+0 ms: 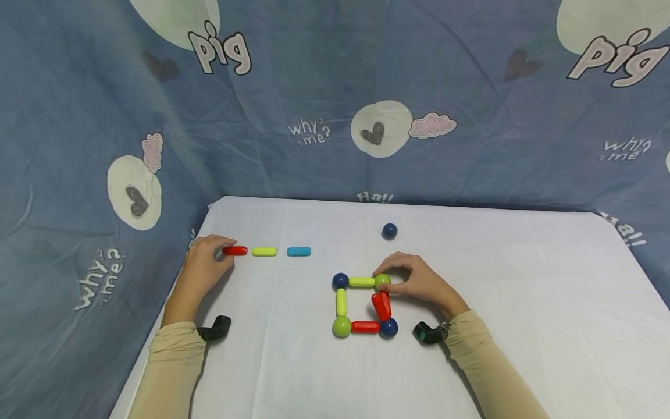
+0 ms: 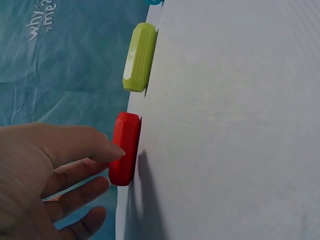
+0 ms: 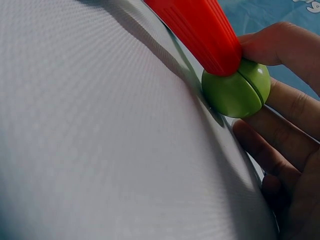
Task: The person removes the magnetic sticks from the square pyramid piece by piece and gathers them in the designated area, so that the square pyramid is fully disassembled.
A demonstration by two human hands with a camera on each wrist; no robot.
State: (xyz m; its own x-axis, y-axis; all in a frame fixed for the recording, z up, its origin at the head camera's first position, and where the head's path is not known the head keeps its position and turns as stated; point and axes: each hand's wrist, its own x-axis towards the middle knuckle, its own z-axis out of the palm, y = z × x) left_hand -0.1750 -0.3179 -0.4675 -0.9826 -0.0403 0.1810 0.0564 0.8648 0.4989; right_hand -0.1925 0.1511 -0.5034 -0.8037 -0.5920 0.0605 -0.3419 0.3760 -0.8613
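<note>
In the head view, my left hand (image 1: 206, 256) pinches the near end of a red rod (image 1: 235, 251) lying on the cloth; the left wrist view shows the thumb on its side. A yellow-green rod (image 1: 264, 251) and a blue rod (image 1: 299, 251) lie in line beyond it. My right hand (image 1: 419, 279) pinches a green ball (image 1: 382, 282) at the far right corner of a square of rods and balls. Dark blue balls (image 1: 340, 281) and another green ball (image 1: 342, 326) form its other corners. Along the right side, red rod material (image 1: 381, 306) looks tilted; whether one or two rods, I cannot tell.
A loose dark blue ball (image 1: 389, 231) lies behind the square. The white cloth-covered table (image 1: 523, 279) ends at a blue printed curtain (image 1: 314, 75) behind and on the left. Black wrist cameras (image 1: 429, 333) stick out from both wrists, close above the table.
</note>
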